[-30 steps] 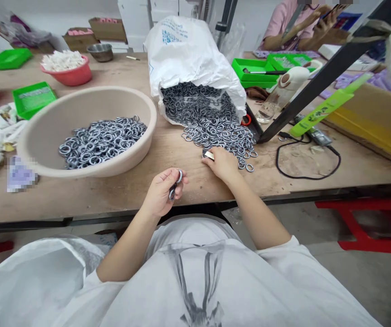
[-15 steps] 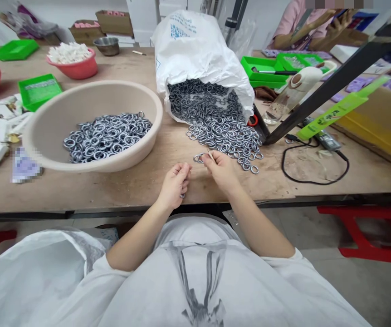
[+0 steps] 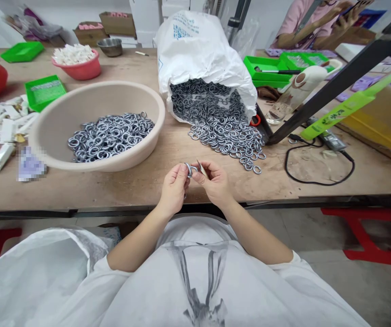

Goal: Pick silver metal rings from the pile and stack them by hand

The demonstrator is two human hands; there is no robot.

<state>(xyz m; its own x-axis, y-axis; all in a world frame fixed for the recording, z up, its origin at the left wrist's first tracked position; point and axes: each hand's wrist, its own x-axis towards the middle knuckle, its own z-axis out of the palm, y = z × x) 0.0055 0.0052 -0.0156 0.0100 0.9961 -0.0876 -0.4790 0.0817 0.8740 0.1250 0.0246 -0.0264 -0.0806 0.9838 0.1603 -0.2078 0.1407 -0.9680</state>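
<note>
My left hand (image 3: 173, 188) is closed, its thumb and fingertips pinching a grey metal ring (image 3: 189, 170). Part of another ring peeks out below its curled fingers. Close beside it, my right hand (image 3: 216, 184) is closed around a small pointed blade-like tool (image 3: 202, 170), tip up. A second ring lies between the two hands at the right fingertips; whether it touches the tool I cannot tell. Behind the hands, a heap of loose rings (image 3: 229, 136) spills from a white sack (image 3: 202, 50). To the left, a beige basin (image 3: 49, 120) holds many more rings.
White plastic pieces (image 3: 7, 129), a green tray (image 3: 46, 93) and a pink bowl (image 3: 83, 72) occupy the left side. A slanted black post (image 3: 314, 100), a black cable (image 3: 318, 181) and a clear bottle (image 3: 280, 106) are at right. Across the table sits a person (image 3: 304, 25).
My right hand has drawn back from the heap's edge towards my left hand, bringing a ring with it. The hands are now nearly together, with rings between their fingertips.
</note>
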